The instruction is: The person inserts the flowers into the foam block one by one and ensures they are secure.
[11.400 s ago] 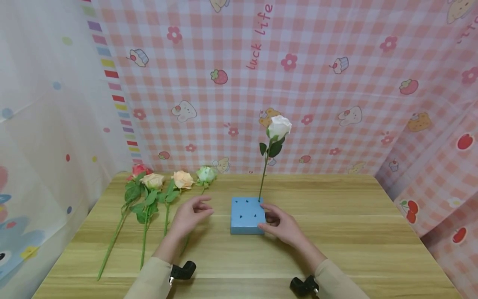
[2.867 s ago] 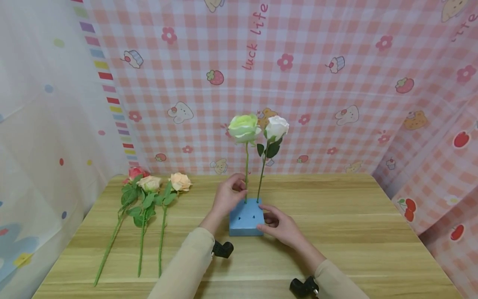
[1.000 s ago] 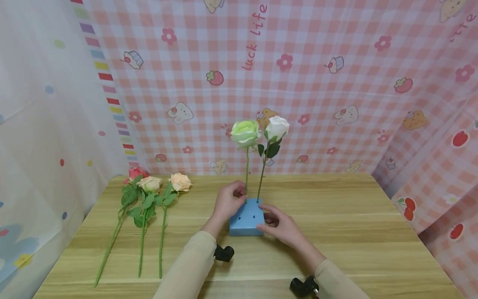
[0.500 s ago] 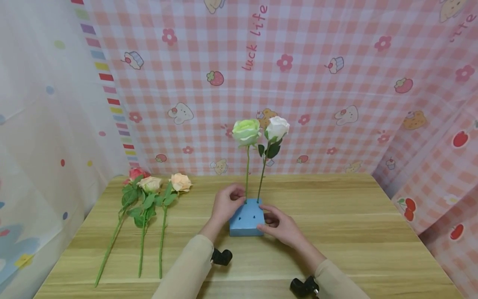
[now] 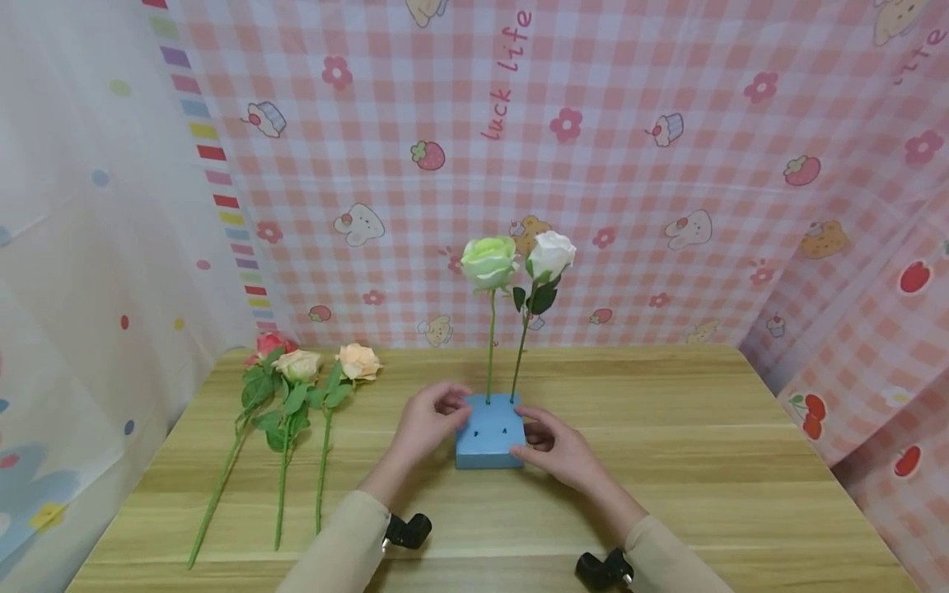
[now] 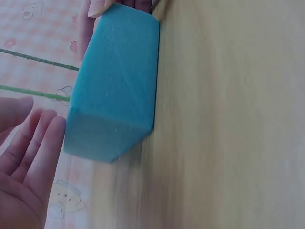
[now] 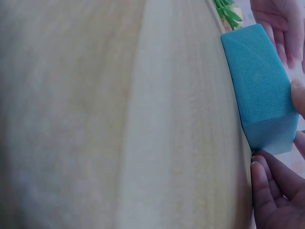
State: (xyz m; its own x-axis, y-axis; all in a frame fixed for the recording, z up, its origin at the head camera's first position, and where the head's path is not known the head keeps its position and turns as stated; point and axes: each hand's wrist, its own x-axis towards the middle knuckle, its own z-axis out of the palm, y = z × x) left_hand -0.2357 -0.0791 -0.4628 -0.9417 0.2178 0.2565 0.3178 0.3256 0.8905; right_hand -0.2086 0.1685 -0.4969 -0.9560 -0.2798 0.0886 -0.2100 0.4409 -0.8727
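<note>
A blue foam block [image 5: 489, 455] lies on the table, with small dark holes in its top. Standing in its back holes are a green rose [image 5: 489, 265] and a white rose [image 5: 551, 255], the white one leaning slightly right. My right hand [image 5: 562, 451] holds the block by its right side, thumb at the front corner and index finger near the back. My left hand [image 5: 430, 424] hovers by the block's left edge, empty, fingers loosely bent. In the left wrist view its fingers [image 6: 45, 148] are extended close to the block [image 6: 114, 71].
On the left of the wooden table [image 5: 667, 494] lie a red rose [image 5: 273, 344], a cream rose [image 5: 298, 365] and a peach rose [image 5: 359, 361], stems toward the front. A checked cloth [image 5: 630, 189] hangs behind the table.
The green rose came from the left of the table into the block. My left hand lowered along its stem, then let go and drew back left. My right hand kept its hold.
</note>
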